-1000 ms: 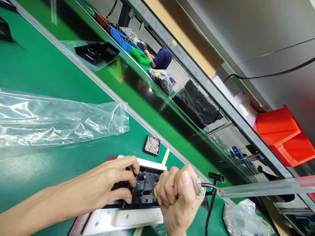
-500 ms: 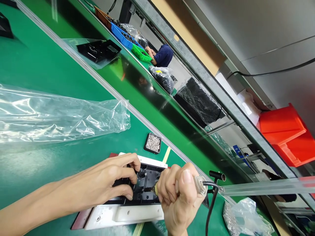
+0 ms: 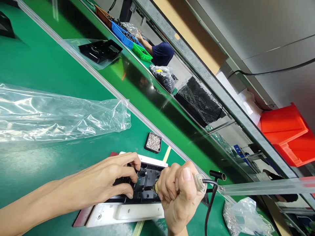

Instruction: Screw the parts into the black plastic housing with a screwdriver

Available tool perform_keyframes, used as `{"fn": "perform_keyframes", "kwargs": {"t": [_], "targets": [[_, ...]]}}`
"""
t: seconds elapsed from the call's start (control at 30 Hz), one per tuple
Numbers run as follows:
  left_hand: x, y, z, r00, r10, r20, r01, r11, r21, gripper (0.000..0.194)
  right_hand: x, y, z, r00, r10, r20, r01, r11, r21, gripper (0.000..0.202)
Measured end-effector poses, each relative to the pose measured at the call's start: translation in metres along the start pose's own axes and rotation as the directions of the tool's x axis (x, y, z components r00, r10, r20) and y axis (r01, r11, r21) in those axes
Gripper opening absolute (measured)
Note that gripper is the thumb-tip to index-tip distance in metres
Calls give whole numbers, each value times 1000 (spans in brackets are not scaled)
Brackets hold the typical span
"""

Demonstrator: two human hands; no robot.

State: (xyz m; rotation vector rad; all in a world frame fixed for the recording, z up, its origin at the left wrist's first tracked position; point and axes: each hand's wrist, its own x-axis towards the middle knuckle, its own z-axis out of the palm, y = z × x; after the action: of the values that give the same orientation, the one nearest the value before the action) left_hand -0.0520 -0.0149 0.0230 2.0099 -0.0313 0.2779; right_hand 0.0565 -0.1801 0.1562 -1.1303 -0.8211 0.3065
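Observation:
My right hand (image 3: pixel 180 193) is wrapped round a corded tool (image 3: pixel 200 184), its pale end and black cable showing beside my thumb. The tool's other end points left over a black plastic part (image 3: pixel 149 175). That part lies in a white fixture (image 3: pixel 137 212) with dark red ends. My left hand (image 3: pixel 118 178) rests on the left side of the black part, fingers bent and spread against it; whether they pinch anything small is hidden. Just beyond the fixture stands a small black tray (image 3: pixel 153 142) full of tiny metal pieces.
A clear plastic bag (image 3: pixel 64 114) lies on the left. Past the metal rail are a bagged black part (image 3: pixel 99 50), blue bin (image 3: pixel 124 34) and green bin (image 3: pixel 142 52). A person in dark blue (image 3: pixel 162 52) works there. A bag of metal pieces (image 3: pixel 231 218) sits at right.
The other person's arm has moved up and left over the bins. My hands and the tool hold nearly the same place; the view has shifted very slightly.

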Motion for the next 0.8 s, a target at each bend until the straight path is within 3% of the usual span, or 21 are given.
{"fn": "perform_keyframes", "kwargs": {"t": [0.63,0.8], "targets": [[-1,3,-2,998,-59,5,59,998,-18,15,-1,1,-1,1000,0,3,0,1000,11,65],[-2,-1,0,1000,-24,1,24,1000,-6,14,-1,2,-1,1000,-2,5,1,1000,19,65]]}}
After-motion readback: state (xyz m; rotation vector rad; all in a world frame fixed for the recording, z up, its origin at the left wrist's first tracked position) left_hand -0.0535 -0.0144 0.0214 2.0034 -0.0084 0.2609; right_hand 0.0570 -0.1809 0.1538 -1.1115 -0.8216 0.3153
